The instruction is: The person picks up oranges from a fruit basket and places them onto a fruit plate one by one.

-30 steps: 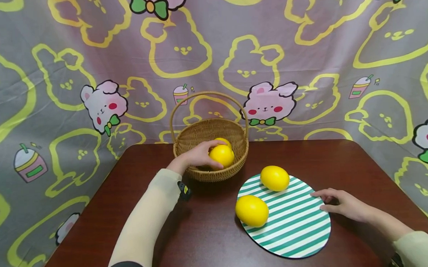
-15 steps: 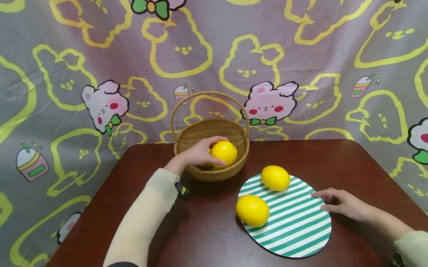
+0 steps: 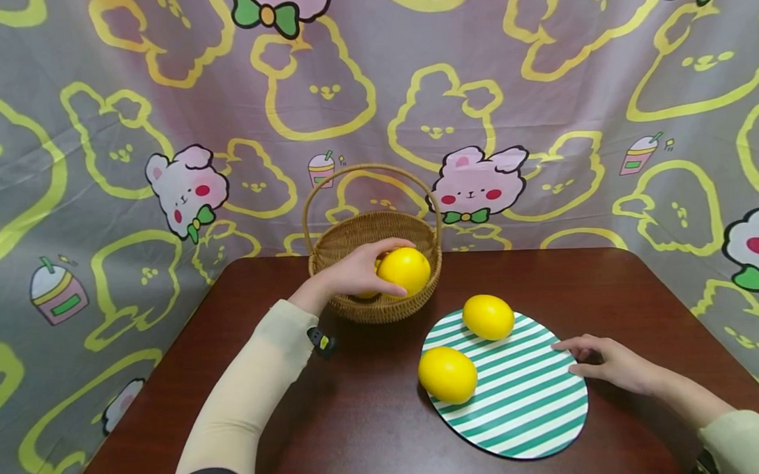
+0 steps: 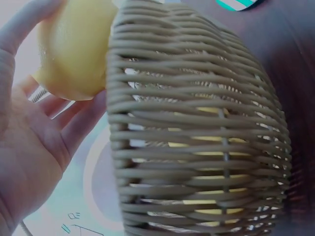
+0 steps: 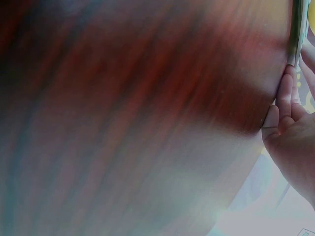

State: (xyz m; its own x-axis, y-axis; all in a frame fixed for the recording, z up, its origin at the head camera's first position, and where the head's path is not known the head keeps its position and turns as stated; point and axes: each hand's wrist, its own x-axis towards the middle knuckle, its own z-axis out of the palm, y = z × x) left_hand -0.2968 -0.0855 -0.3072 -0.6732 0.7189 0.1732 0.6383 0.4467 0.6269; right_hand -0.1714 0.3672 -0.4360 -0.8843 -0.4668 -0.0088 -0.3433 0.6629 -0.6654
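Note:
Over the mouth of the wicker basket (image 3: pixel 332 305), my left hand (image 3: pixel 358 269) grips a yellow lemon (image 3: pixel 406 272). The left wrist view shows the lemon (image 4: pixel 74 46) between thumb and fingers, beside the basket's woven wall (image 4: pixel 197 113). More yellow shows through the weave, so something yellow lies inside, mostly hidden. A round mat (image 3: pixel 523 392) with green and white stripes bears two lemons, one at its far edge (image 3: pixel 488 317) and one at its left edge (image 3: pixel 448 375). My right hand (image 3: pixel 619 362) touches the mat's right rim with its fingertips and thumb.
The basket's tall arched handle (image 3: pixel 371 166) rises above the held lemon. Everything stands on a dark reddish-brown table (image 3: pixel 354 419). A patterned cloth (image 3: pixel 374 70) hangs behind it and along the sides.
My left hand has raised the lemon slightly in the basket and shifted it right. The right hand, mat and its two lemons have stayed put.

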